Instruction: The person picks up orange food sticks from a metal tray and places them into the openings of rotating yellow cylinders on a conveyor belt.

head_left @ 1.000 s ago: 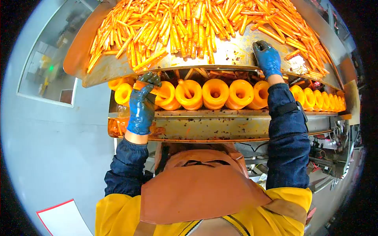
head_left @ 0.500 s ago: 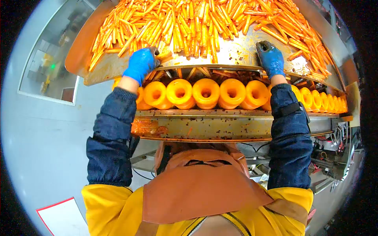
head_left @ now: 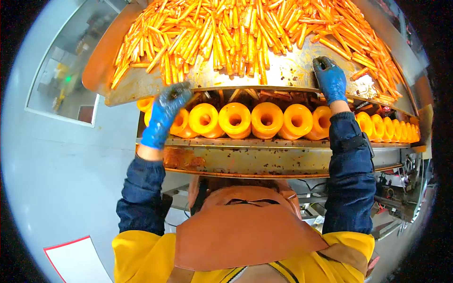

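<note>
While a metal surface (head_left: 292, 66) spreads across the 12 o'clock side under a broad heap of sticks (head_left: 231, 42), a row of orange flared cups (head_left: 256, 123) runs from 9 to 3 below its edge. Towards 10 o'clock the left hand (head_left: 171, 104) hangs over the row, its nearest sticks at 12 with long axes roughly 12 to 6; blur hides whether its fingers close on anything, and the right hand (head_left: 331, 79), towards 1 on the surface, is curled, its grip unclear. Individual sticks look slim, straight and glossy orange.
</note>
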